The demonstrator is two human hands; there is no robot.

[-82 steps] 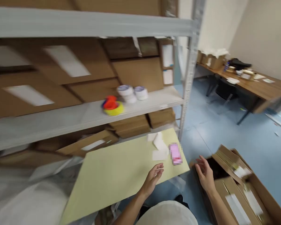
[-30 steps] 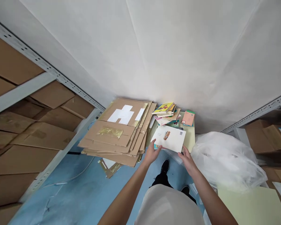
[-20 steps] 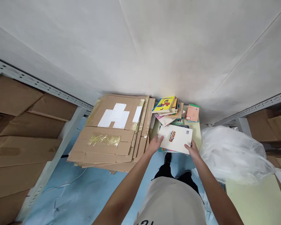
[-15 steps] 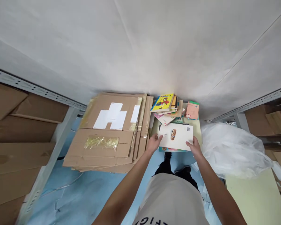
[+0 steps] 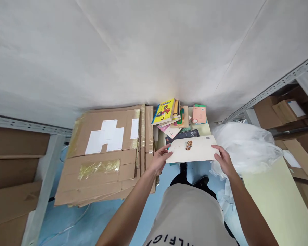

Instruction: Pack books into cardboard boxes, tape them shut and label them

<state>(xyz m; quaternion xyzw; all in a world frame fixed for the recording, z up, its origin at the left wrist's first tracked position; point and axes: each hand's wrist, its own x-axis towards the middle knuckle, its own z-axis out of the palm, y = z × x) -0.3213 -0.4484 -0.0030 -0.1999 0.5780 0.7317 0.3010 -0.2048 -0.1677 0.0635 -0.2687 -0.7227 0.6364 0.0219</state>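
Note:
Between my two hands is a thin white book with a small brown picture and a barcode on its cover. My left hand grips its left edge, thumb on top. The right edge is pinched by my right hand. Behind and partly under the white book lies a dark book. Farther back, a yellow picture book tops a loose pile of books. To the right of that pile sits a pink book with a barcode.
A tall stack of flattened cardboard stands on the left. Clear plastic wrapping bulges on the right beside a pale tabletop. Shelves with cardboard boxes flank both sides, and a grey-white wall rises behind.
The white book has been raised and tilted in both hands, uncovering more of the dark book behind it. The whole view has shifted, with the cardboard stack now farther left.

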